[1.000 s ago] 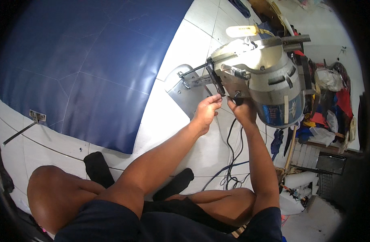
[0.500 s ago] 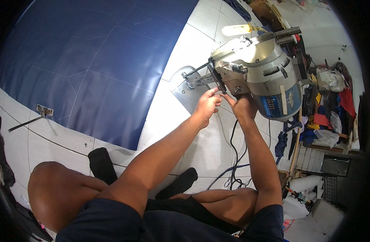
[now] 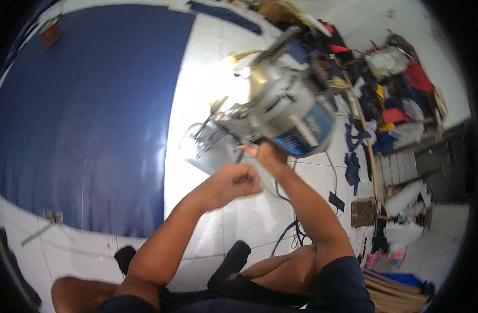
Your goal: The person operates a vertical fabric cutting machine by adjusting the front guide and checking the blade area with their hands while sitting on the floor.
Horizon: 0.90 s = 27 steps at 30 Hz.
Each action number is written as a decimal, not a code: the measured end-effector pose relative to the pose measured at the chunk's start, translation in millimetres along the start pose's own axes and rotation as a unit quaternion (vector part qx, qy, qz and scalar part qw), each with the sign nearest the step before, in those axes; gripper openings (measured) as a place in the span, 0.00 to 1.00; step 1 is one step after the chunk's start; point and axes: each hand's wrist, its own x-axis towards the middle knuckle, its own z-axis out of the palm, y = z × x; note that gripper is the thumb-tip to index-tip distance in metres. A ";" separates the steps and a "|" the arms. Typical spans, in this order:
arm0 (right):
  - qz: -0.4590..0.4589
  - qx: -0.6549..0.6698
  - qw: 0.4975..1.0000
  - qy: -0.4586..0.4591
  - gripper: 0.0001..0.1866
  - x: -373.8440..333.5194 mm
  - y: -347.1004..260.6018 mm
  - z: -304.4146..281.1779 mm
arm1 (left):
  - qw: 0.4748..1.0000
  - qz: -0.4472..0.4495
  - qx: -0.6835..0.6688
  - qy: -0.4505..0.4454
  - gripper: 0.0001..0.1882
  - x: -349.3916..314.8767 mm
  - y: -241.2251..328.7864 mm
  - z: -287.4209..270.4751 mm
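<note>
An electric fabric cutting machine, with a grey metal motor housing and a blue label, leans over on the tiled floor in front of me. Its flat metal base plate lies to the left of the motor. My right hand is under the motor housing and grips its underside; the thumb side points left and the other fingers are mostly hidden. Nearer to me, my left hand is apart from the machine with its fingers curled in. Blur hides what it holds, if anything.
A large dark blue sheet covers the floor on the left, with a small metal bracket at its near edge. Black cables run below the machine. Piled cloth and plastic bags stand at the right beside a wooden strip.
My left hand has pulled back from the machine's metal parts toward me and curled. My right hand stays under the motor. The whole view has shifted, with blur.
</note>
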 end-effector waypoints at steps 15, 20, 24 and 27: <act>-0.024 0.014 1.000 0.001 0.50 -3.2 -4.0 -18.4 | 0.876 0.320 -0.265 -0.245 0.17 -65.6 92.7 85.7; -0.005 0.026 0.998 -0.051 0.50 -10.7 1.9 -25.8 | 0.826 0.372 -0.305 -0.295 0.15 -56.0 81.6 93.8; -0.014 -0.022 1.000 0.015 0.51 -6.9 -5.8 -18.4 | 0.832 0.350 -0.330 -0.277 0.13 -69.4 88.9 95.3; -0.008 0.018 0.999 -0.035 0.53 -5.7 0.3 -23.1 | 0.814 0.375 -0.352 -0.271 0.12 -66.4 86.0 98.3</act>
